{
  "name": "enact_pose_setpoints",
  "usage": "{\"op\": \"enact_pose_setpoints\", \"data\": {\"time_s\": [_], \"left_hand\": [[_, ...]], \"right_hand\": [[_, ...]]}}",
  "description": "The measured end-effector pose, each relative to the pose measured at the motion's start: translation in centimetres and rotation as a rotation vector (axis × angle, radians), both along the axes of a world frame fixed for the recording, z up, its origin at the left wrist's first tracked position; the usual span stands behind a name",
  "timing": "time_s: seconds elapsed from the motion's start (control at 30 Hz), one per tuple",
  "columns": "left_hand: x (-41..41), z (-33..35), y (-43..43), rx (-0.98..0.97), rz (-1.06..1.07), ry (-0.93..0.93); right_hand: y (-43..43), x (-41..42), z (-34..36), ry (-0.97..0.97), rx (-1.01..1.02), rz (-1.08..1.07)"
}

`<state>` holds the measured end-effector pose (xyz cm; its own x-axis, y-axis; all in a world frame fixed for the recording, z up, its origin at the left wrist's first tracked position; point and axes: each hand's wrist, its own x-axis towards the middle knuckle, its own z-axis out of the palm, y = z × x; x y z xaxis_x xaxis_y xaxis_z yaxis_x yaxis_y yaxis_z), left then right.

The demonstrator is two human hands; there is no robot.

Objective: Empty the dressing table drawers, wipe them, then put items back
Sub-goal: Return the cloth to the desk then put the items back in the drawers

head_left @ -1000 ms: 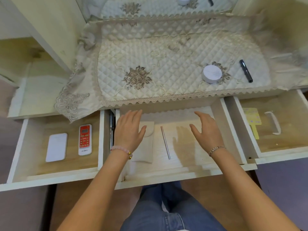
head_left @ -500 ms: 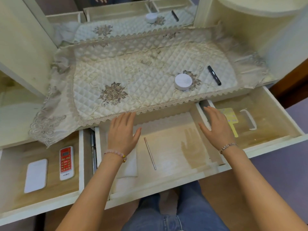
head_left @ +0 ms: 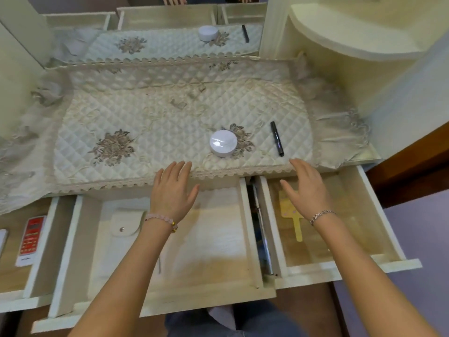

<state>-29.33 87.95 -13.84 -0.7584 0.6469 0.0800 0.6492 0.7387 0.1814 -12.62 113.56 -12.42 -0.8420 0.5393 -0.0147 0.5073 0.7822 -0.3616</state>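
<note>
The left hand is being held over the centre drawer, the right hand over the right drawer. Fingers are being held apart, empty.

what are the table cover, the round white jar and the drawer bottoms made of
Table cover: quilted fabric, slightly satiny, with diamond stitching and lace edging.
Round white jar: probably glossy plastic; its lid shows a highlight.
Drawer bottoms: pale wood or laminate, matte, grain visible.

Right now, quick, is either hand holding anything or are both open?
Left hand: open, holding nothing.
Right hand: open, holding nothing.
</note>
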Motion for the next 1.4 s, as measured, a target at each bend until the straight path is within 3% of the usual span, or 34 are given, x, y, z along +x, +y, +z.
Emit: {"op": "enact_pose_setpoints", "data": {"time_s": [0.43,0.83,1.1,1.4], "left_hand": [[-4.0,-1.3,7.3,-0.038,0.103,-0.014],[-6.7,-2.4,13.6,0.049,0.186,-0.299],[-5.0,-1.8,13.2,0.289,0.325,-0.477],[-2.0,-1.0,8.8,0.732,0.495,-0.621]], "right_hand": [[8.9,-5.2,-2.9,-0.021,-0.071,0.039],[9.0,-10.4,-4.3,-0.052,-0.139,-0.158],[7.9,-9.8,-4.4,-0.022,-0.192,-0.213],[2.7,-6.3,-3.5,-0.006,-0.27,-0.234]]}}
